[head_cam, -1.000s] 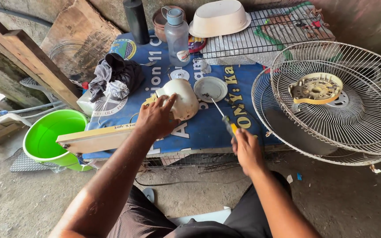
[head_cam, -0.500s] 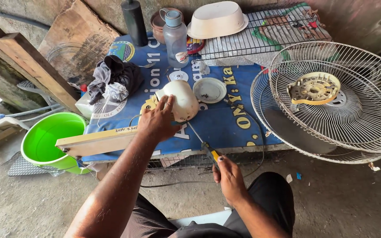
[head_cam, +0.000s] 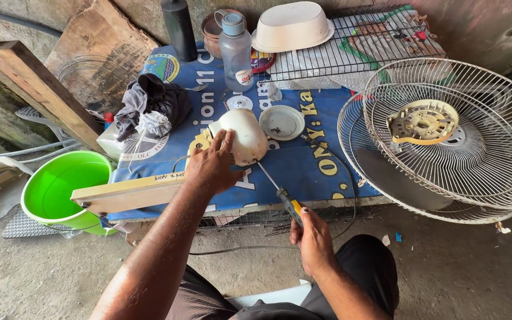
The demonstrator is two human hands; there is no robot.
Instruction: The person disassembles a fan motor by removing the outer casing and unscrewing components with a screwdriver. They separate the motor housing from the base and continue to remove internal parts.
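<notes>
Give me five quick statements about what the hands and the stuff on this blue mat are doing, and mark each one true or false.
1. The left hand rests on the white fan motor housing. True.
2. The right hand holds a hammer. False: it grips a screwdriver by its yellow and black handle, the tip at the housing.
3. The wire fan guards lie to the right of the housing. True.
4. The green bucket sits on the blue mat. False: it stands on the ground, off the mat's left edge.
5. The clear plastic bottle lies on its side. False: it stands upright with its blue cap on.
</notes>
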